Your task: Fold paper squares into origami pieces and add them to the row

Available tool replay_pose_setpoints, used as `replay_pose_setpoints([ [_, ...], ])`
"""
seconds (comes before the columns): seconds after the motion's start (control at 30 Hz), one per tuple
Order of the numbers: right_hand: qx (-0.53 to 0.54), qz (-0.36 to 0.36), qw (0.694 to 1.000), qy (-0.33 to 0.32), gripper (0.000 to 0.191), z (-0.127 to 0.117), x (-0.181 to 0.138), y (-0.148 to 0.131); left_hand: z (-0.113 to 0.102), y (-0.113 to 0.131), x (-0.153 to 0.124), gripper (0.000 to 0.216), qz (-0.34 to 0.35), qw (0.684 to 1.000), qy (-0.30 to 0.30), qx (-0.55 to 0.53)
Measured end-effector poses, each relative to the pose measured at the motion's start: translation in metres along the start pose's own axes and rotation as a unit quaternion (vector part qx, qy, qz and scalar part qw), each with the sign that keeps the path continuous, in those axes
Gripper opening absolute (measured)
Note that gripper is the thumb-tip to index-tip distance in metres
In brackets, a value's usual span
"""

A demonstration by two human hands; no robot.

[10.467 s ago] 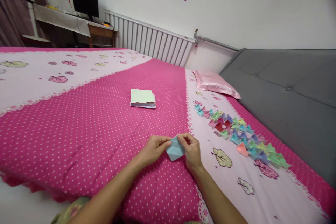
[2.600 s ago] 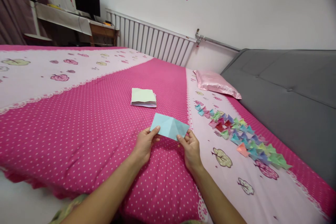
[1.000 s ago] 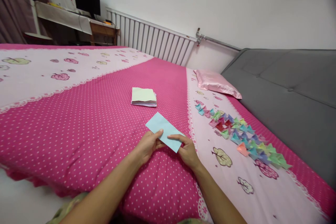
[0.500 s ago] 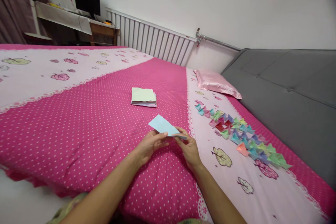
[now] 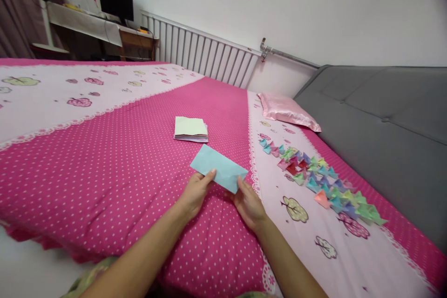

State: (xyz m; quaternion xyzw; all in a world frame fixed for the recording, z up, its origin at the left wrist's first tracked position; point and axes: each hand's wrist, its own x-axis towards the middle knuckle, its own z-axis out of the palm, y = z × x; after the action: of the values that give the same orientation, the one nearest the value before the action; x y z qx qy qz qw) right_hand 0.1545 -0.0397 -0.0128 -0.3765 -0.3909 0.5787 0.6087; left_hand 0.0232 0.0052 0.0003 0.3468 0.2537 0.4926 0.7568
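Observation:
A light blue sheet of paper (image 5: 218, 169), folded into a long rectangle, is held just above the pink dotted bedspread (image 5: 122, 163). My left hand (image 5: 195, 193) pinches its near left edge with thumb and fingers. My right hand (image 5: 248, 202) grips its near right corner. Beyond the hands lies a small stack of coloured paper squares (image 5: 191, 129) with a pale green sheet on top. To the right, several folded paper pieces (image 5: 321, 179) in many colours lie in a row on the pale pink strip.
A pink satin pillow (image 5: 288, 111) rests by the grey padded headboard (image 5: 384, 121) on the right. A white radiator (image 5: 202, 53) runs along the far wall. A desk with a dark monitor (image 5: 115, 0) stands at the back left.
The blue paper was a small folded shape, then opened out wider. In the last second it was tipped nearly edge-on and now faces up again as a flat rectangle.

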Motion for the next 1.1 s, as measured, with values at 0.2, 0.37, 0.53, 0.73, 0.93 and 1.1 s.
replay_pose_setpoints([
  [0.2, -0.068, -0.011, 0.997, -0.016, 0.033, -0.003, -0.003, 0.0, -0.007, 0.009, 0.005, 0.02, -0.003, 0.998, 0.059, 0.026],
  [0.37, -0.004, -0.019, 1.0, -0.001, 0.037, -0.009, -0.001, -0.007, -0.008, 0.013, -0.002, 0.026, -0.076, 0.99, -0.001, 0.121],
  [0.53, -0.032, -0.015, 0.999, 0.011, 0.038, -0.007, -0.001, -0.006, -0.008, 0.01, -0.009, 0.029, -0.126, 0.974, -0.097, 0.163],
  [0.73, -0.071, -0.037, 0.996, 0.029, 0.028, -0.007, -0.002, 0.0, -0.008, 0.006, -0.009, 0.032, -0.136, 0.965, -0.116, 0.193],
  [0.93, -0.1, -0.038, 0.994, 0.027, 0.035, -0.007, -0.002, 0.001, -0.005, 0.007, -0.007, 0.033, -0.069, 0.983, -0.056, 0.163],
  [1.1, -0.127, -0.046, 0.991, 0.025, 0.037, -0.005, -0.002, 0.0, -0.007, 0.002, -0.004, 0.03, -0.082, 0.986, -0.022, 0.146],
])
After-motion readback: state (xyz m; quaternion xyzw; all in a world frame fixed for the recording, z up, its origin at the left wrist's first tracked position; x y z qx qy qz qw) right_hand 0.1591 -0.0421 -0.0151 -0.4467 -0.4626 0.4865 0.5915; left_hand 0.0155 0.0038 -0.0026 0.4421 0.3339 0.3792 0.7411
